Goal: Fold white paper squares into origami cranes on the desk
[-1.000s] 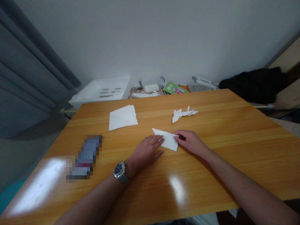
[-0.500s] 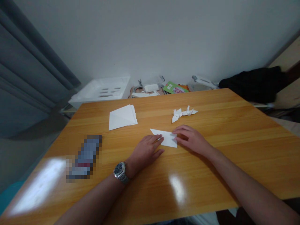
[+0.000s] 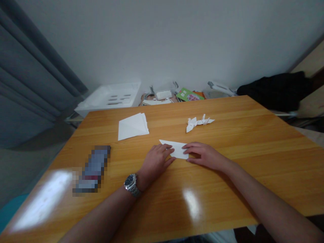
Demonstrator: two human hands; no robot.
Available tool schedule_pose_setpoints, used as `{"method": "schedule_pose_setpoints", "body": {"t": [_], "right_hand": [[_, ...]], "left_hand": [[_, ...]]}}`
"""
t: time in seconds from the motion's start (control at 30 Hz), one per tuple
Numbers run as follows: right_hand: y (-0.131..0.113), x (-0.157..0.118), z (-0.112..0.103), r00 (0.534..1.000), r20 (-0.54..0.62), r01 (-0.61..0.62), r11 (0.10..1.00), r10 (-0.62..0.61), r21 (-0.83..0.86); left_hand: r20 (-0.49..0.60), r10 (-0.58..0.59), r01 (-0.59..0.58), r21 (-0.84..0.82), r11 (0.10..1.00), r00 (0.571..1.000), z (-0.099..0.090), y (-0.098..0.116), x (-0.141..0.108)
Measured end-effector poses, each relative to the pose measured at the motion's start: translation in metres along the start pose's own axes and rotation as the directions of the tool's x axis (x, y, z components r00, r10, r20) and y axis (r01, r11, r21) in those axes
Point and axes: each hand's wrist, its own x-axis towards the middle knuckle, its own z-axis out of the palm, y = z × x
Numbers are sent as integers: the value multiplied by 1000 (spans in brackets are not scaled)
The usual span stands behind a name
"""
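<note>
A folded piece of white paper (image 3: 180, 151) lies flat on the wooden table in front of me, its pointed end to the left. My left hand (image 3: 157, 160) rests on its left part, fingertips on top and the thumb apart near the lower edge. From the other side, my right hand (image 3: 204, 156) touches the right end with stretched fingers, its thumb lower by the corner. Neither hand is closed round the paper. Just beyond it sit two small folded paper figures (image 3: 198, 123), side by side. A metal watch (image 3: 131, 182) is on my left wrist.
Loose white paper sheets (image 3: 133, 126) lie in a stack at the back left of the table (image 3: 227, 199). A blurred-out phone-like object (image 3: 93, 168) is left of my left hand. Behind the far edge are a white foam tray (image 3: 111, 94), a green booklet (image 3: 188, 94) and a black cloth (image 3: 273, 89).
The folded paper has shifted slightly left. My right hand has moved left with it, its fingers further over the paper and its thumb lower. My left hand has hardly moved.
</note>
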Motion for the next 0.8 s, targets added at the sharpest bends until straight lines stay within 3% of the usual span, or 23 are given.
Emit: {"method": "schedule_pose_setpoints", "body": {"t": [0.27,0.8], "right_hand": [[-1,1,-2,999,39,-1,1000,2,-10],[0,2,-2,1000,-20,8,996,-6,87]], "left_hand": [[4,-6,5,14,1000,1000,2,0,0],[-19,-9,9,10,1000,1000,2,1,2]]}}
